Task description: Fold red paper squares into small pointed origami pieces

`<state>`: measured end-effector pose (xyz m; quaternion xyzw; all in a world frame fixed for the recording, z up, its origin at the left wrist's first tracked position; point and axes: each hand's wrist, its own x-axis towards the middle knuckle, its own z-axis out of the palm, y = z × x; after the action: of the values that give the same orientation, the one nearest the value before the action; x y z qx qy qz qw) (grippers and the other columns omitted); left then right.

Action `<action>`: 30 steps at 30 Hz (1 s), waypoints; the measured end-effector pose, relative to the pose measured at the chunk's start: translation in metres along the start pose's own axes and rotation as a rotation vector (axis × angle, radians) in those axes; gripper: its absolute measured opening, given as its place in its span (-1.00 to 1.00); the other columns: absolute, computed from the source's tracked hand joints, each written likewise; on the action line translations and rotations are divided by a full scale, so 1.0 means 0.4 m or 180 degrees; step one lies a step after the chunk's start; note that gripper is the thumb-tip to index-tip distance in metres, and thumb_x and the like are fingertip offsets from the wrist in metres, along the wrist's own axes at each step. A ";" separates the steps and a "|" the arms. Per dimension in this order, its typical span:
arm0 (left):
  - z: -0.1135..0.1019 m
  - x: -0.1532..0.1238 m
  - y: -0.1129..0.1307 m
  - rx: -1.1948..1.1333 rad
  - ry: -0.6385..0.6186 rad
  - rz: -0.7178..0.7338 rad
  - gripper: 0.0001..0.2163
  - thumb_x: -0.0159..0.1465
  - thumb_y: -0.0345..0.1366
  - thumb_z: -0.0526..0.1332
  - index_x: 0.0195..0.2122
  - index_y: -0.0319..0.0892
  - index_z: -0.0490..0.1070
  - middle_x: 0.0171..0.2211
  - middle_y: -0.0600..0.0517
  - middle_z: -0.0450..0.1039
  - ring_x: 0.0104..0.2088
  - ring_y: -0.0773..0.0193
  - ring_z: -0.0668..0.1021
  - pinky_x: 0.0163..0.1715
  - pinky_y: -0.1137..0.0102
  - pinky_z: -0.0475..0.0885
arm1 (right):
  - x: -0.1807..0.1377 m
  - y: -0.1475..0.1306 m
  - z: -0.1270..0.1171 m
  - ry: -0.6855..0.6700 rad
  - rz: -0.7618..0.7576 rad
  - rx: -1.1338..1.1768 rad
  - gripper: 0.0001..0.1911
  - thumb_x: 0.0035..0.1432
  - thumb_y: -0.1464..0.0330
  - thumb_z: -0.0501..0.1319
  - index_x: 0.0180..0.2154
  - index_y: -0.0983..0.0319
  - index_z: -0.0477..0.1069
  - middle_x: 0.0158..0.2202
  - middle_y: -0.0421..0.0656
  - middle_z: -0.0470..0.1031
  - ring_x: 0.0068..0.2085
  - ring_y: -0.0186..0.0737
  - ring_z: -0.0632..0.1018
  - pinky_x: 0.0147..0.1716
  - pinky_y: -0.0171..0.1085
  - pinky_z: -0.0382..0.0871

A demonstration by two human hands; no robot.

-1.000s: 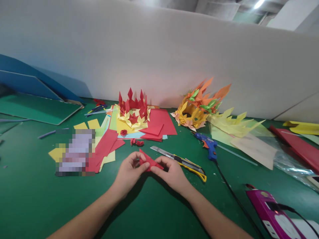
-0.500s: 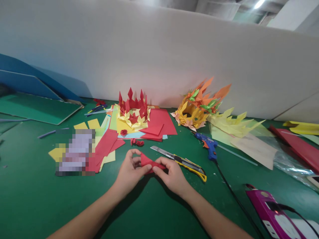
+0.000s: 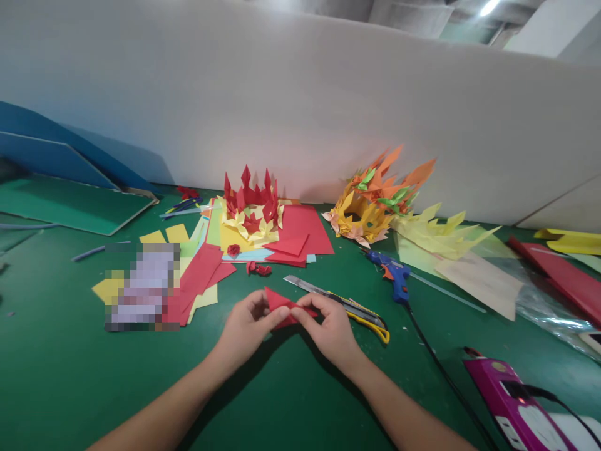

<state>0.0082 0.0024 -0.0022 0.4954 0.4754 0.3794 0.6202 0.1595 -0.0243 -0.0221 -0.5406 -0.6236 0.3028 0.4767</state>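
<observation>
A folded piece of red paper is pinched between both hands above the green table. My left hand is closed on its left side, thumb lying on the front face. My right hand grips the right end between thumb and fingers. The paper's pointed corner sticks up at the upper left; part of it is hidden by the fingers. Just beyond my right hand lies a yellow-and-black utility knife with its blade out. Small red paper flowers rest on the table past the hands.
A red and yellow paper crown stands on coloured sheets at the back; an orange crown is to its right. A blue glue gun trails a cord toward a purple power strip. Red paper strips lie left beside a blurred-out rectangle.
Both hands have shifted very slightly, and the fingers now press the red paper into a flatter, narrower fold. The things on the table stay where they were.
</observation>
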 end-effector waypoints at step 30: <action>-0.005 -0.006 0.010 -0.0485 -0.0196 -0.0554 -0.73 -0.19 -0.14 0.44 -0.60 -0.21 0.47 -0.64 0.11 0.45 -0.61 0.40 0.40 -0.53 0.48 0.32 | 0.005 -0.001 0.000 -0.0227 0.0463 0.0538 -0.81 0.02 0.27 0.19 -0.51 0.25 0.43 -0.53 -0.20 0.50 -0.47 -0.27 0.48 -0.44 -0.32 0.37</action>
<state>0.0056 0.0016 0.0022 0.4151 0.4672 0.3437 0.7009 0.1595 -0.0224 -0.0213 -0.5312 -0.5715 0.4071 0.4748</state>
